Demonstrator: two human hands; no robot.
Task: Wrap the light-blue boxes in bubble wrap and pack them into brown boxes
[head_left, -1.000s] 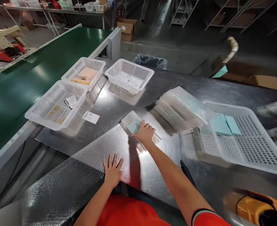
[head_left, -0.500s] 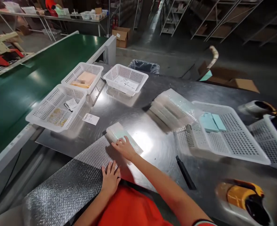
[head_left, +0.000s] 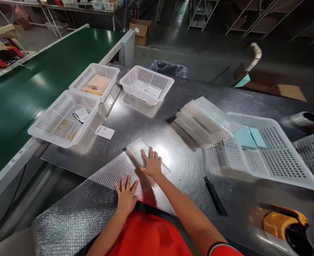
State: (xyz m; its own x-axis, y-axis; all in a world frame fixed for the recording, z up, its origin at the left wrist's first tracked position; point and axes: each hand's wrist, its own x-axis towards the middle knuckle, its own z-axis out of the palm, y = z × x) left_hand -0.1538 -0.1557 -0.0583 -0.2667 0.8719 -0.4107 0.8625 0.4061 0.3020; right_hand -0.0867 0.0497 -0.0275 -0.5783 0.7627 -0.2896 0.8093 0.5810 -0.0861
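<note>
A long sheet of bubble wrap runs from the lower left up onto the metal table. Its far end is folded over into a flat bundle with something pale green inside. On top of that bundle lies my right hand, fingers spread. My left hand rests flat on the sheet near the table's front edge, its fingers apart too. To the right of my hands is a black cutter-like tool. Farther right, a stack of bubble-wrap pieces leans over the rim of a white basket.
Pale green boxes lie in the right basket. A tape dispenser stands front right. Three white baskets sit back left beside a green conveyor. A printed label lies on the table.
My right hand and the folded bundle have shifted right, away from my left hand. The left hand stays on the sheet with fingers spread. The camera view has tilted slightly downward.
</note>
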